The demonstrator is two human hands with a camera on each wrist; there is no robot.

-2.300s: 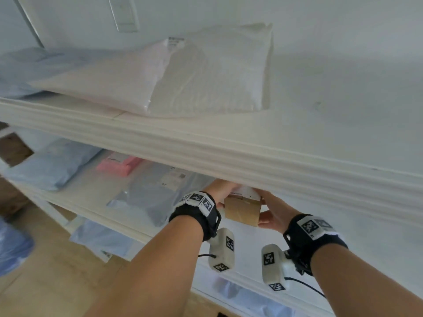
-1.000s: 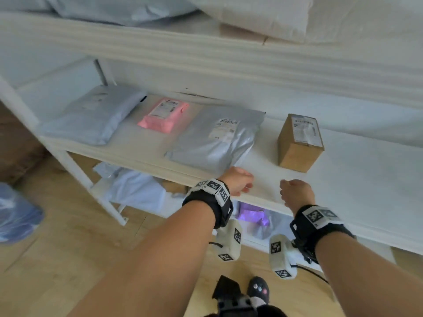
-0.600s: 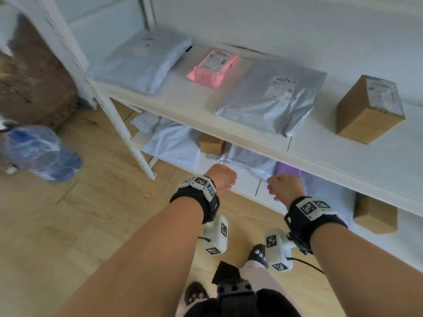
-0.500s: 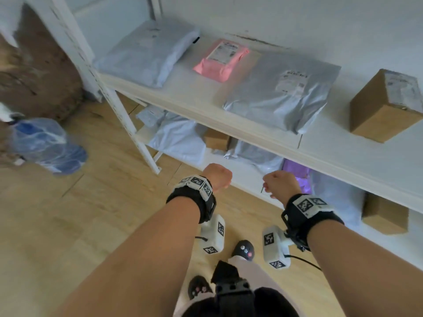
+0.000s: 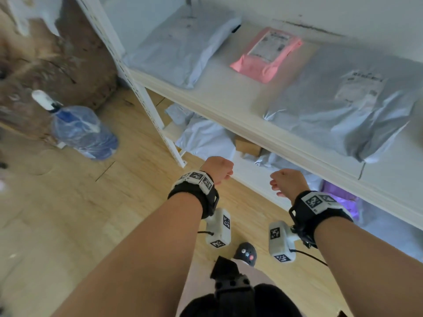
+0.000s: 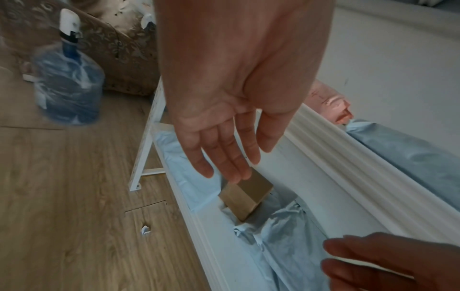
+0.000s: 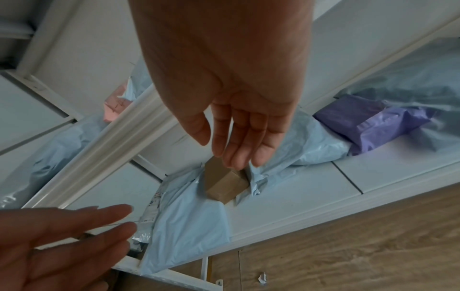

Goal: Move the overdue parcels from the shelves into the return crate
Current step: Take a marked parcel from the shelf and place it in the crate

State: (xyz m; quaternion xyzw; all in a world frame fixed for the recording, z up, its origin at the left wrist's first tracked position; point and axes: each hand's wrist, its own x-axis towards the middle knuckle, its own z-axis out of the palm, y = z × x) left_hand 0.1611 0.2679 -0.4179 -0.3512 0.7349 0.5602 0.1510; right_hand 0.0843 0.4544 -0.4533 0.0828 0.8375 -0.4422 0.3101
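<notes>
hands [image 5: 218,167] [image 5: 289,181] empty, fingers straight, over small brown box [image 7: 225,183]

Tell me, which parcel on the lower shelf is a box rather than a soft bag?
The small brown cardboard box, wedged between two pale blue plastic mailer bags; the purple plastic mailer bag is soft too.

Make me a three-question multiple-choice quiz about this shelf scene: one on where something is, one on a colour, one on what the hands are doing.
1. Where is the small cardboard box?
A. on the floor
B. on the lower shelf between pale blue mailer bags
C. in a hand

2. What colour is the small parcel at the back of the upper shelf?
A. pink
B. green
C. black

3. What are the left hand and the right hand doing?
A. both gripping parcels
B. one holding a box
C. both open, holding nothing

Answers: B, both wrist views show it flanked by blue bags; A, the head view shows pink; C, fingers are straight and empty.
</notes>
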